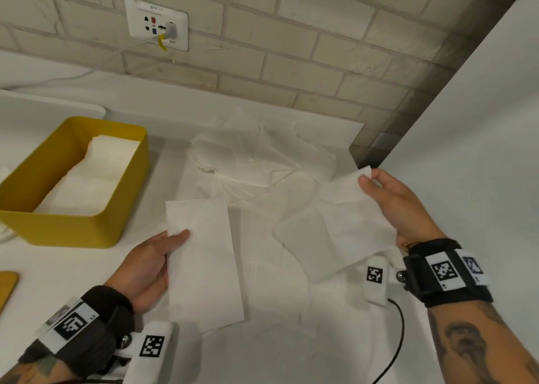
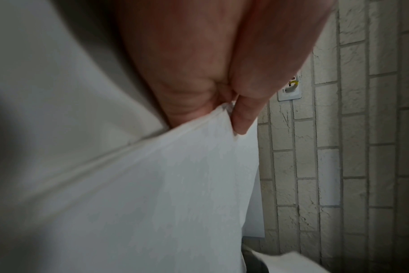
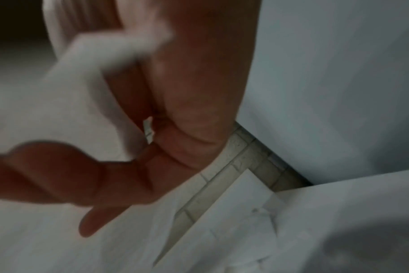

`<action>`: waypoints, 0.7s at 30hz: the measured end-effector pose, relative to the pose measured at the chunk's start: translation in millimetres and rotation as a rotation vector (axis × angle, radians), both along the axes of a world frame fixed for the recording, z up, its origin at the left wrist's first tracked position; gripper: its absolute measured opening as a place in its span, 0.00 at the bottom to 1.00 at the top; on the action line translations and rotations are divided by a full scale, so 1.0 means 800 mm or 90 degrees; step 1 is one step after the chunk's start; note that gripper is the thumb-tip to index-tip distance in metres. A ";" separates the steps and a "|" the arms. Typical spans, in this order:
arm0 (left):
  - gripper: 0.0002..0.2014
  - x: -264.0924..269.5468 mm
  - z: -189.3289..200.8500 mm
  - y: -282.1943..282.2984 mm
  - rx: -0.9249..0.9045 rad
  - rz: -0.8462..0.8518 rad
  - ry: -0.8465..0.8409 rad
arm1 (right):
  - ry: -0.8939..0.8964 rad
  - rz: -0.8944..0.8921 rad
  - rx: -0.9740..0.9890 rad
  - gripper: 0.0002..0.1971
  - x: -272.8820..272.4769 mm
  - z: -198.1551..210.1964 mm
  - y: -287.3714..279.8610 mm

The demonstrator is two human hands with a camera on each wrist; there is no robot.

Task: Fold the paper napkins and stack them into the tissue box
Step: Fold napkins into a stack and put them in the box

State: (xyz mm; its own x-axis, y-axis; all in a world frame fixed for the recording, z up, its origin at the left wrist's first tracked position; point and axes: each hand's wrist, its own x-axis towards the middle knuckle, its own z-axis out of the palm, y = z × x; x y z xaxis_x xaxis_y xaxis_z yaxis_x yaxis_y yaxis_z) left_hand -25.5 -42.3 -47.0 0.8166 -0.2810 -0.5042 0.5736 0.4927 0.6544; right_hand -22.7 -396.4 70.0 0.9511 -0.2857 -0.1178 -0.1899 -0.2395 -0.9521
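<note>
My left hand (image 1: pixel 145 269) holds a folded napkin (image 1: pixel 204 261), a long narrow strip, by its left edge: thumb on top, fingers underneath. The left wrist view confirms a tight pinch on stacked paper edges. The strip hangs over the near middle of the counter (image 1: pixel 306 351), clear of the surface as far as I can judge.

My right hand (image 1: pixel 393 205) holds a second, unfolded napkin (image 1: pixel 335 223) by its far right corner, thumb pressed on top. The right wrist view is blurred; it shows paper at the thumb and at least one finger standing loose, so I rate this a light hold on the corner only. The rest of that sheet droops toward the loose napkin pile (image 1: pixel 256 161) spread across the middle and back of the counter.

The yellow tissue box (image 1: pixel 73 232) stands at the left edge of the counter, open, with folded napkins already lying inside (image 1: pixel 96 173).

Findings on risk:
- The folded strip is held at one edge only. A quick swing toward the box could let the layers fan open and undo the fold.
- The box walls are tall; if the strip goes in at an angle it may catch the rim and buckle instead of lying flat on the stack.
- The right hand's corner hold is weak. The thin paper could tear or slip, and the drooping part may drag other sheets off the pile.
- A black cable (image 1: pixel 399 325) runs along the near right of the counter and could snag a trailing sheet.
</note>
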 end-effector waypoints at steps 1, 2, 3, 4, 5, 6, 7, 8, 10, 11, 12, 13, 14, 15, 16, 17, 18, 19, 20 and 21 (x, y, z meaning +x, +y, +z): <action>0.14 0.000 0.000 0.000 0.003 0.002 -0.001 | -0.012 0.025 0.037 0.05 -0.002 0.007 0.008; 0.14 0.000 -0.001 -0.001 0.005 0.003 -0.002 | -0.015 0.046 0.086 0.05 -0.003 0.009 0.017; 0.14 0.000 -0.001 -0.001 0.008 0.004 -0.003 | -0.012 0.065 0.134 0.05 -0.004 0.009 0.029; 0.14 0.000 -0.001 -0.001 0.012 0.005 -0.004 | 0.002 0.081 0.173 0.08 -0.004 0.004 0.041; 0.14 0.000 -0.001 -0.001 0.016 0.006 -0.003 | 0.025 0.099 0.195 0.12 -0.003 -0.004 0.053; 0.14 0.000 -0.001 -0.001 0.017 0.007 -0.002 | 0.051 0.115 0.191 0.14 -0.002 -0.015 0.062; 0.14 0.000 -0.002 0.000 0.017 0.007 -0.001 | 0.076 0.126 0.167 0.16 -0.001 -0.027 0.070; 0.14 0.000 -0.002 0.000 0.015 0.007 0.000 | 0.098 0.127 0.135 0.18 0.000 -0.042 0.074; 0.15 0.000 -0.002 0.001 0.012 0.005 0.002 | 0.153 0.133 0.079 0.17 0.002 -0.070 0.074; 0.15 0.000 -0.002 0.001 0.012 0.004 0.001 | 0.187 0.142 0.067 0.17 0.002 -0.084 0.072; 0.15 0.000 -0.002 0.001 0.012 0.004 0.000 | 0.219 0.147 0.053 0.17 0.000 -0.095 0.070; 0.15 -0.001 -0.001 0.002 0.011 0.004 -0.001 | 0.240 0.146 0.024 0.16 -0.003 -0.100 0.070; 0.14 -0.001 0.000 0.002 0.008 0.004 -0.003 | 0.244 0.132 -0.025 0.15 -0.005 -0.103 0.068; 0.14 -0.001 0.000 0.002 0.008 0.005 -0.003 | 0.230 0.107 -0.085 0.14 -0.008 -0.101 0.069; 0.14 -0.001 0.000 0.002 0.007 0.005 -0.004 | 0.201 0.078 -0.147 0.14 -0.010 -0.098 0.071; 0.14 -0.001 -0.001 0.003 0.006 0.005 -0.005 | 0.164 0.060 -0.203 0.14 -0.014 -0.092 0.076; 0.15 -0.001 -0.001 0.003 0.005 0.004 -0.006 | 0.127 0.054 -0.249 0.15 -0.017 -0.088 0.082; 0.15 -0.001 -0.002 0.003 0.003 0.002 -0.006 | 0.099 0.064 -0.281 0.15 -0.021 -0.082 0.091; 0.15 0.000 -0.003 0.003 0.000 0.002 -0.006 | 0.081 0.089 -0.309 0.14 -0.024 -0.078 0.104; 0.15 0.000 -0.003 0.003 -0.001 0.003 -0.005 | 0.066 0.125 -0.350 0.14 -0.028 -0.078 0.117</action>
State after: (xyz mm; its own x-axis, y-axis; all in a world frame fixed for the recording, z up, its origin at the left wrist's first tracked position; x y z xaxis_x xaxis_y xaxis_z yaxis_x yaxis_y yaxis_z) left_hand -25.4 -39.8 -49.7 0.8216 -0.2782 -0.4976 0.5664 0.4969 0.6575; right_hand -45.4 -302.8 7.4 0.9836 -0.1516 -0.0976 -0.1781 -0.7327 -0.6568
